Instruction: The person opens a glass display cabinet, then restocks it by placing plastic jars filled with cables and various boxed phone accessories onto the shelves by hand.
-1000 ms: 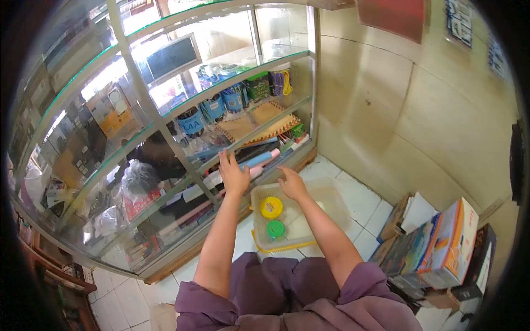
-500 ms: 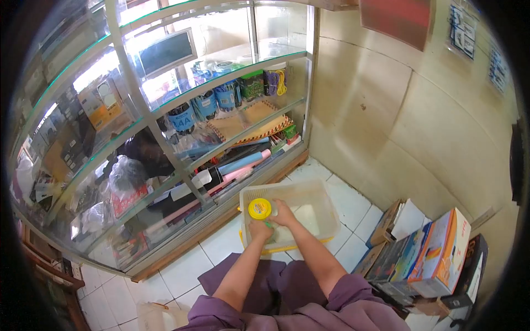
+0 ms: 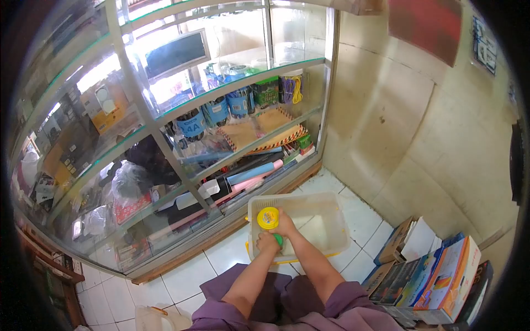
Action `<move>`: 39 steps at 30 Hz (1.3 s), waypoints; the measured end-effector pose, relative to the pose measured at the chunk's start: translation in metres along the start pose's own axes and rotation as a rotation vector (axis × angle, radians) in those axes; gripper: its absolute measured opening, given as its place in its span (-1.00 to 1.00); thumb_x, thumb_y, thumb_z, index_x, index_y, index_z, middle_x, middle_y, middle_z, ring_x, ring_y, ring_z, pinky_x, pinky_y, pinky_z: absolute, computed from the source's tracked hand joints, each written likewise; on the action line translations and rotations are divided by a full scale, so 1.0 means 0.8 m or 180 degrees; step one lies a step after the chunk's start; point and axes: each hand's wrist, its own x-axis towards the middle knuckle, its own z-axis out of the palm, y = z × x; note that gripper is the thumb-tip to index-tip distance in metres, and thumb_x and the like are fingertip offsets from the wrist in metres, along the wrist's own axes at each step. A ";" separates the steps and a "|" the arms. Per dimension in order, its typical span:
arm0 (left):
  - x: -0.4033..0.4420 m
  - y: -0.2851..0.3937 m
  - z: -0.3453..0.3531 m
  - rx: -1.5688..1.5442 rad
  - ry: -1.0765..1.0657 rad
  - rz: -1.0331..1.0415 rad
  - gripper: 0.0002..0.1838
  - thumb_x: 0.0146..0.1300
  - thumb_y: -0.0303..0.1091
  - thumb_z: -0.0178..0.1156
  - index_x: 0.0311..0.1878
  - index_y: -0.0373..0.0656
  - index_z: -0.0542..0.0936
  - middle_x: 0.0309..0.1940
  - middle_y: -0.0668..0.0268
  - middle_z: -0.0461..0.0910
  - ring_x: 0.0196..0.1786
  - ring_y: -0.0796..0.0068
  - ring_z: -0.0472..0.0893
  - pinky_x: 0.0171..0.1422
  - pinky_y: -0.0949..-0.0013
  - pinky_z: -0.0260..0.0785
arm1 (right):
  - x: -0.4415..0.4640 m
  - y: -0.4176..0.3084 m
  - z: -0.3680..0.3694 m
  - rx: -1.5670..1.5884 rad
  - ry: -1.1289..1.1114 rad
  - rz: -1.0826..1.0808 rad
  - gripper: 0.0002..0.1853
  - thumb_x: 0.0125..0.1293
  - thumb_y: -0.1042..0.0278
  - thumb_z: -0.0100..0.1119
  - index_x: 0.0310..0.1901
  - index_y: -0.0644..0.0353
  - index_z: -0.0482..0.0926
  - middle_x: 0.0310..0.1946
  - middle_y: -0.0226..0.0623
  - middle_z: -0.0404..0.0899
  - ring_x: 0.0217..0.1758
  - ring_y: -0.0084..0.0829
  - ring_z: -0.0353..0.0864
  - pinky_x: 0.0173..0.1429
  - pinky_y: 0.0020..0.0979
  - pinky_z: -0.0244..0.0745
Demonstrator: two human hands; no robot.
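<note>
Along the left side, a glass cabinet [image 3: 150, 124] shows blue-labelled tubs [image 3: 214, 112], labels outward, presumably for viewing. Next, a translucent bin [image 3: 344, 220] sits on the tiled floor [image 3: 185, 276], low within reach. At its left end, the left hand [image 3: 267, 243] curls against the green-lidded jar [image 3: 278, 239] and the right hand [image 3: 284, 224] touches the yellow-lidded jar [image 3: 268, 217], likely steadying both; with fingertips hidden, I cannot tell whether either clamps. Farther right, boxes [image 3: 448, 278] stand packed together, probably saving space.
</note>
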 end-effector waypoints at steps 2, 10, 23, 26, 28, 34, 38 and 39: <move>-0.010 0.005 -0.018 -0.0129 0.0094 0.0095 0.05 -0.25 -0.01 0.61 0.27 -0.21 0.25 0.20 0.09 0.35 0.24 0.13 0.47 0.29 0.21 0.40 | -0.011 -0.031 -0.028 0.0128 0.0278 0.0080 0.04 -0.36 0.17 0.65 0.21 0.29 0.24 0.10 0.04 0.51 0.15 -0.05 0.55 0.19 -0.24 0.48; -0.115 0.004 -0.133 -0.0944 0.1154 0.1101 -0.01 -0.34 0.01 0.61 0.16 -0.27 0.35 0.14 -0.02 0.33 0.13 0.02 0.53 0.15 0.10 0.49 | -0.030 -0.091 -0.132 0.0537 0.1215 -0.0665 0.03 -0.33 0.10 0.69 0.15 0.40 0.26 0.03 -0.05 0.49 0.12 -0.20 0.52 0.23 -0.26 0.43; -0.135 -0.003 -0.357 -0.2432 0.3570 0.2064 -0.11 -0.14 -0.18 0.54 0.23 -0.28 0.28 0.10 -0.07 0.23 0.17 -0.13 0.35 0.27 0.01 0.27 | 0.015 -0.294 -0.252 0.1196 0.2509 -0.1539 0.03 -0.18 0.07 0.64 0.28 0.28 0.21 0.16 -0.02 0.36 0.28 -0.08 0.33 0.34 -0.16 0.27; -0.107 0.000 -0.389 -0.2406 0.3680 0.2015 -0.09 -0.08 -0.18 0.52 0.28 -0.31 0.25 0.14 -0.08 0.22 0.21 -0.15 0.33 0.29 -0.02 0.25 | 0.051 -0.314 -0.244 0.1186 0.2640 -0.1805 0.00 -0.15 0.08 0.63 0.28 0.30 0.24 0.16 -0.02 0.37 0.24 -0.09 0.39 0.33 -0.16 0.29; -0.081 -0.004 -0.399 -0.2342 0.3727 0.1993 -0.09 -0.06 -0.16 0.51 0.29 -0.33 0.25 0.17 -0.10 0.23 0.23 -0.18 0.32 0.30 -0.05 0.23 | 0.072 -0.322 -0.234 0.1156 0.2624 -0.1765 0.00 -0.16 0.09 0.62 0.28 0.30 0.24 0.16 0.00 0.37 0.24 -0.08 0.39 0.33 -0.15 0.29; -0.021 -0.014 -0.419 -0.2376 0.3834 0.1778 -0.07 -0.07 -0.11 0.53 0.28 -0.35 0.26 0.16 -0.12 0.29 0.21 -0.16 0.35 0.31 -0.02 0.24 | 0.115 -0.332 -0.219 0.1118 0.2605 -0.1774 0.05 -0.16 0.08 0.62 0.32 0.31 0.17 0.22 0.04 0.33 0.28 -0.03 0.37 0.33 -0.15 0.29; 0.006 -0.014 -0.421 -0.2528 0.3993 0.1643 -0.08 -0.04 -0.08 0.52 0.28 -0.36 0.26 0.13 -0.13 0.33 0.23 -0.16 0.36 0.32 0.00 0.23 | 0.129 -0.340 -0.206 0.1495 0.2647 -0.1873 0.06 -0.08 0.13 0.59 0.36 0.34 0.10 0.15 0.03 0.34 0.24 -0.01 0.37 0.30 -0.17 0.30; 0.012 -0.013 -0.421 -0.2614 0.4112 0.1552 -0.07 -0.04 -0.13 0.52 0.30 -0.36 0.24 0.12 -0.14 0.35 0.23 -0.15 0.37 0.32 0.01 0.23 | 0.134 -0.337 -0.201 0.1511 0.2640 -0.1875 0.06 -0.08 0.13 0.59 0.36 0.34 0.10 0.15 0.03 0.34 0.24 -0.01 0.37 0.30 -0.17 0.30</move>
